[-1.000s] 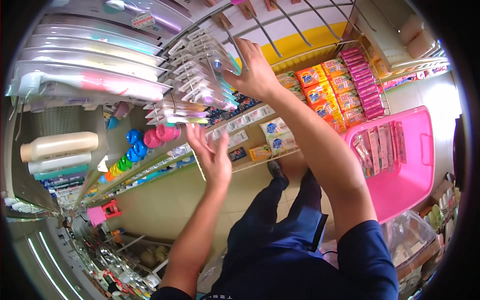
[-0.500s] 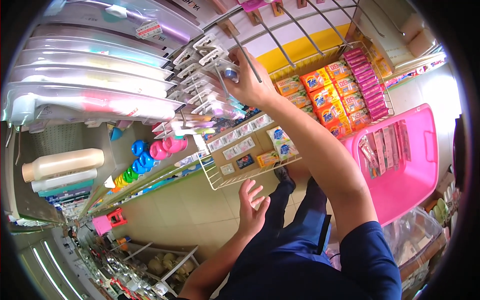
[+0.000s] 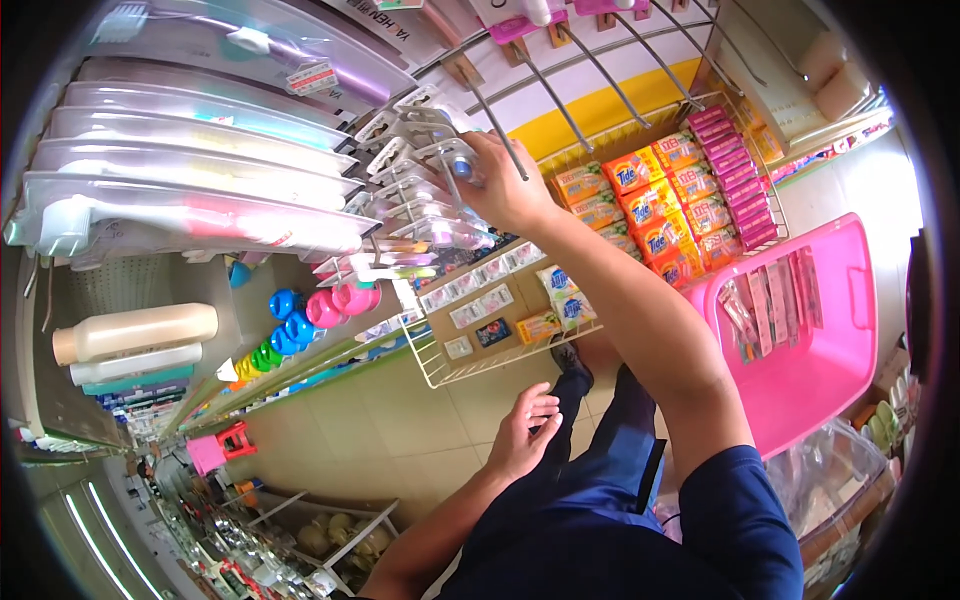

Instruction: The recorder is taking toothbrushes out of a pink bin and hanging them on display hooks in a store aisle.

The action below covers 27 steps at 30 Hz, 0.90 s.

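Right hand (image 3: 505, 185): fingers curled tight round a clear blister pack (image 3: 458, 165) with a blue item inside, held up at a display peg (image 3: 497, 135). Whether the pack is threaded on the peg cannot be told. The pack sits at the top end of a row of like packs (image 3: 420, 215) hanging on the rack, touching or just beside the next ones.

Left hand (image 3: 522, 435): low, near the waist, fingers loosely bent and half open, holding nothing. It hangs over the tiled floor (image 3: 400, 440), well apart from the rack.

Around the right hand: bare pegs (image 3: 590, 85) run up and right from the pack. Just right of the wrist, orange packets (image 3: 655, 200) fill a wire basket (image 3: 450, 375); pink packets (image 3: 735, 165) stand beside them at the far right. Below the forearm, small sachets (image 3: 480, 310) lie in the same basket.

Further out: a pink crate (image 3: 835, 340) at the right, with flat packs (image 3: 765, 305) at its near wall. Left of the rack, long toothbrush packs (image 3: 190, 165) hang in tiers. Below these, a cream bottle (image 3: 135, 332) lies sideways, and round pink and blue items (image 3: 315, 310) sit on a shelf.
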Tool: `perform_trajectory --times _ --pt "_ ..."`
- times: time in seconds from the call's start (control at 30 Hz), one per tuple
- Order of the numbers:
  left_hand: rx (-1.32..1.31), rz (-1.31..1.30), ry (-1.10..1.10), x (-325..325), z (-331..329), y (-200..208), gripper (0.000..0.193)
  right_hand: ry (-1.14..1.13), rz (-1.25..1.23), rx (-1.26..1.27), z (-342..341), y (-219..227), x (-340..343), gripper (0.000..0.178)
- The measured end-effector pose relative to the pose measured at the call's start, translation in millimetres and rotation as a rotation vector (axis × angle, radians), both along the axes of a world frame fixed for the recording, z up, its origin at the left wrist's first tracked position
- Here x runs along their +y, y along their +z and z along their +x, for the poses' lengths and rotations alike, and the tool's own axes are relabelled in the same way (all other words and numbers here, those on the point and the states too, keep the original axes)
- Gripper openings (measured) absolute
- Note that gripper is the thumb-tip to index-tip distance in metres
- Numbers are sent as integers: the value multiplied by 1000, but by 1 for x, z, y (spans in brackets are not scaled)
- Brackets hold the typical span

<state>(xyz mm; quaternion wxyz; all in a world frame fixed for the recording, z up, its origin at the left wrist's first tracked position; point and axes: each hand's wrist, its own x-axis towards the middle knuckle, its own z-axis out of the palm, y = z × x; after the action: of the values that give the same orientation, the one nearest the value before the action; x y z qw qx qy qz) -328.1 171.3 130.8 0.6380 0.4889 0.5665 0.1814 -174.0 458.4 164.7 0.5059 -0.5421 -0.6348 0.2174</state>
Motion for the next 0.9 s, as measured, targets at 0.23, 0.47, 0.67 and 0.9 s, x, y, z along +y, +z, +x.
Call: perform_trajectory --times 0.23,0.47,0.67,0.9 --pt "145 61 -216 -10 5 3 36 93 166 -36 23 -8 -15 32" --pt "153 103 -227 -9 18 9 32 129 208 -70 45 8 -45 28" --pt "110 227 -97 24 36 13 27 -54 278 -157 35 9 -48 30" --pt "21 280 29 51 42 26 28 -67 313 -153 34 8 -50 29"
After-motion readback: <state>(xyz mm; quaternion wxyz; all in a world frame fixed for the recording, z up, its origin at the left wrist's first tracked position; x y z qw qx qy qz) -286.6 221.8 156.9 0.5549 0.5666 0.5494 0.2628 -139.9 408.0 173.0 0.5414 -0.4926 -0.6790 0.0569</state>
